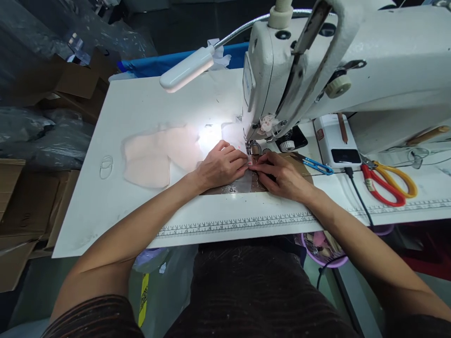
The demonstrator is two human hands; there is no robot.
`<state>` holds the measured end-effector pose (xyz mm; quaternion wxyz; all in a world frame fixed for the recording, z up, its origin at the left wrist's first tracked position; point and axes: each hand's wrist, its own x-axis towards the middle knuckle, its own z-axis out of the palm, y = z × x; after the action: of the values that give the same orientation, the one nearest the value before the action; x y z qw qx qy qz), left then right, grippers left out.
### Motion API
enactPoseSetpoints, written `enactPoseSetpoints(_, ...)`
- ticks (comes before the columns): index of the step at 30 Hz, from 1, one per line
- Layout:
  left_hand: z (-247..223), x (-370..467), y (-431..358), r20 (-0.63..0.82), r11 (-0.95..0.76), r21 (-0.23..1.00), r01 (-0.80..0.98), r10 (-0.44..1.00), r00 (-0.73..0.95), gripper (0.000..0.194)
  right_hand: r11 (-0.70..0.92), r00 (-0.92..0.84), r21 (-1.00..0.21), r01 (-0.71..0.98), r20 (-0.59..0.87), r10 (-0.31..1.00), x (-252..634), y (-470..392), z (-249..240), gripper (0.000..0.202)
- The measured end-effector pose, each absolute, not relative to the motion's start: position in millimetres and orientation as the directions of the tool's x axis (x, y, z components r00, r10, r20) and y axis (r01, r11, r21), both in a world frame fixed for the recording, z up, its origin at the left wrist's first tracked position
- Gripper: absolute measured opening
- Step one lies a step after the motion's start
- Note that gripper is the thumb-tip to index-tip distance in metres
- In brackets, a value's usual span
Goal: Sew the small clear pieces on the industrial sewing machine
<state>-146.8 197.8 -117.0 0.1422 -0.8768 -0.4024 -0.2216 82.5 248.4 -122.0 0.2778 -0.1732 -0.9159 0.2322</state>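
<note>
A white sewing machine (262, 84) stands over the white table, its presser foot just beyond my fingertips. Under my hands lies a thin, pale sheer fabric (242, 184), partly covered by them. My left hand (225, 164) presses on this fabric left of the needle area, fingers together and bent. Close on the right, my right hand (280, 173) has thumb and index finger pinched at the fabric's edge, the two hands' fingertips almost meeting. Light pink sheer fabric pieces (151, 157) lie flat on the table at the left, under the lamp (186, 69).
Blue thread snips (315, 165), a white power bank (336, 141) with a cable and red-and-yellow scissors (387, 183) lie right of my right hand. A printed ruler (229, 226) runs along the front edge. Cardboard boxes (75, 82) stand left of the table.
</note>
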Motion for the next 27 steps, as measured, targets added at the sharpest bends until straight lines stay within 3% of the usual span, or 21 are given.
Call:
enactPoseSetpoints(7,-112.5,-152.5,197.8,0.538,-0.688,-0.049,0.724,0.592,0.599,0.015,0.832,-0.794,-0.509,0.22,0.402,0.456,83.4,249.1,-123.9,0.035)
enactPoseSetpoints(14,-114.7,-155.5,200.2,0.472,-0.633,-0.081,0.77,0.656,0.589,0.022,0.834,-0.79,-0.505,0.223,0.408,0.458,82.8,246.9,-125.3,0.04)
enactPoseSetpoints(27,-110.5,-152.7,204.3,0.405,-0.508,-0.021,0.861,0.783,0.472,0.024,0.821,-0.796,-0.514,0.246,0.376,0.474,82.2,246.4,-126.8,0.043)
